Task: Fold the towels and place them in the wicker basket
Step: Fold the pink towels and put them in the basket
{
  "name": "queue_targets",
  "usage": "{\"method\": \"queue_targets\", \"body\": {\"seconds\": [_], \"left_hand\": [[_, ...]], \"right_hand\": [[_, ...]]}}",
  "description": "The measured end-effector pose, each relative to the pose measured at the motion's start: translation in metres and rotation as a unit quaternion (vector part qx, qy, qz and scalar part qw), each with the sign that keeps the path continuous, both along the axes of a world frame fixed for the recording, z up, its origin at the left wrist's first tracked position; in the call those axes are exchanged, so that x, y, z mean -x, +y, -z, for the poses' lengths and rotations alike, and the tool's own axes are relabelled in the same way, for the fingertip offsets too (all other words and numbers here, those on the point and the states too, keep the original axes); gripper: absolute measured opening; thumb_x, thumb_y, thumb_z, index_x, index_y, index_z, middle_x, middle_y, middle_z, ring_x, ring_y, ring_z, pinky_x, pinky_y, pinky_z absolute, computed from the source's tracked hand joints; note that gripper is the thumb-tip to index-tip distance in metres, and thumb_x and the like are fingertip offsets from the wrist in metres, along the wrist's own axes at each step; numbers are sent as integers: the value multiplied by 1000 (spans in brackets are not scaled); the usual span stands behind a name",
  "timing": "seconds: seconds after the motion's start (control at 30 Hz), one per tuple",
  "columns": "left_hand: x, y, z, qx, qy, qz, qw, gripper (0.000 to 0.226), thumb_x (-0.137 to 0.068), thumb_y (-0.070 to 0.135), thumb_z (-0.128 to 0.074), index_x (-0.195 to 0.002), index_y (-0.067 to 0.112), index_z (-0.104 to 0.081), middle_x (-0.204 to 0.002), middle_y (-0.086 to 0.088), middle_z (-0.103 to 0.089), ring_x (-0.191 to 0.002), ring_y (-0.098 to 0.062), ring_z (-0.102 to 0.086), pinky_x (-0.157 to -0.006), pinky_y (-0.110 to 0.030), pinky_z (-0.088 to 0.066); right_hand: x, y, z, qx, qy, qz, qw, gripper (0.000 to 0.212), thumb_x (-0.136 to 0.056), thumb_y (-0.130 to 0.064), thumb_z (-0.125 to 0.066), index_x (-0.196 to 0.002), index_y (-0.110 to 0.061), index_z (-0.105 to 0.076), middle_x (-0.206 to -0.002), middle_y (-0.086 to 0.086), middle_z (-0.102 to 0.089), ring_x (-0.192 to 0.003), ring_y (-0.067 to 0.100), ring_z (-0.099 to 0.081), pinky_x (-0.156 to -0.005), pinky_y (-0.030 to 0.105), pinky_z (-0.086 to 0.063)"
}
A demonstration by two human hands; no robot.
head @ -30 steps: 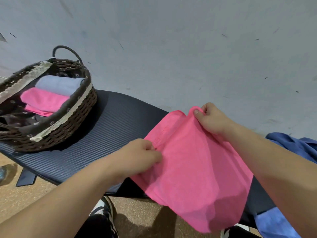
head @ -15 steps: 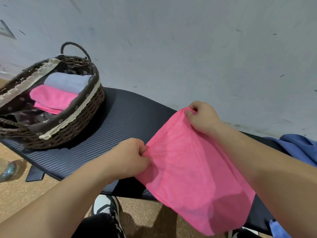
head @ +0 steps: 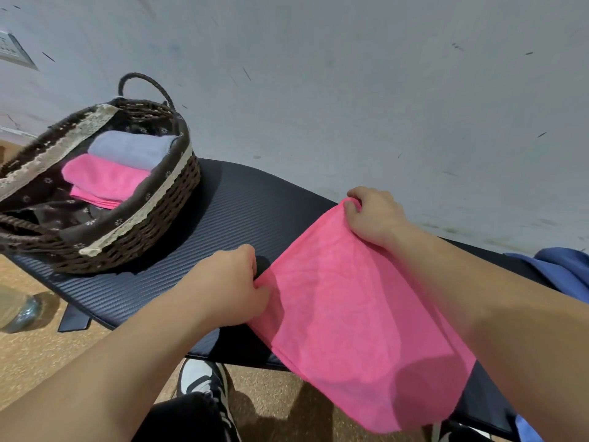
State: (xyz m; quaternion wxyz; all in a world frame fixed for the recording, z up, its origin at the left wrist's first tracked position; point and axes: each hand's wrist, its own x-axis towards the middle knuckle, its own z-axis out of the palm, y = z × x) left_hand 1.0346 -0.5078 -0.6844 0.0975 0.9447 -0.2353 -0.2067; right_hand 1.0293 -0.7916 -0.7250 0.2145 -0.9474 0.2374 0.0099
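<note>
Towel: We hold the pink towel (head: pixel 350 314) spread between both hands. Its top edge is over the dark padded bench (head: pixel 239 218) and the rest droops off the near side.
Feel: We judge it light, thin and limp. It will sag wherever we leave it unsupported, and it looks neither slippery nor fragile.
Where to hold: The corners look best, since a pinch there keeps an edge straight for folding.
Left hand (head: pixel 229 288): Its fingers are curled and pinch the nearer corner of the top edge.
Right hand (head: pixel 373 215): Its fingers are curled over the farther corner, close to the wall.
Towel against grip: The top edge runs fairly taut from one pinch to the other. The body hangs below it, toward us and under the right forearm.
Basket (head: pixel 143 231): It sits on the bench to our left, well apart from the towel. A folded pink towel (head: pixel 102 180) and a grey one (head: pixel 130 148) lie inside.
</note>
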Motion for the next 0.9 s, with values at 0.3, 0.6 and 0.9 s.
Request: {"method": "queue_targets", "body": {"seconds": [0.3,0.6,0.9], "left_hand": [[-19,-7,0,-87,66,33,993,18,-75,17,-62,-87,9,-73,-82,-9,-75,-81,-28,-71,-68,-35,-59],[-19,-58,4,89,-117,-67,987,22,-93,18,-48,-111,27,-57,-102,-2,-62,-92,-30,-59,-76,-42,-51],[73,-88,-16,-61,-113,172,977,57,-96,47,-53,-143,18,-40,-149,-7,-33,-134,-33,-38,-97,-42,-48]], "right_hand": [[15,-12,-22,5,30,14,999,14,-91,-16,-58,-84,-22,-67,-91,-1,-68,-91,25,-64,-80,33,-52],[72,-49,-60,99,240,63,964,8,-82,-14,-57,-76,-10,-54,-77,8,-59,-70,26,-58,-64,30,-46],[127,-42,-59,153,95,80,980,42,-93,-15,-51,-136,-15,-48,-120,12,-57,-106,37,-61,-76,40,-45]]}}
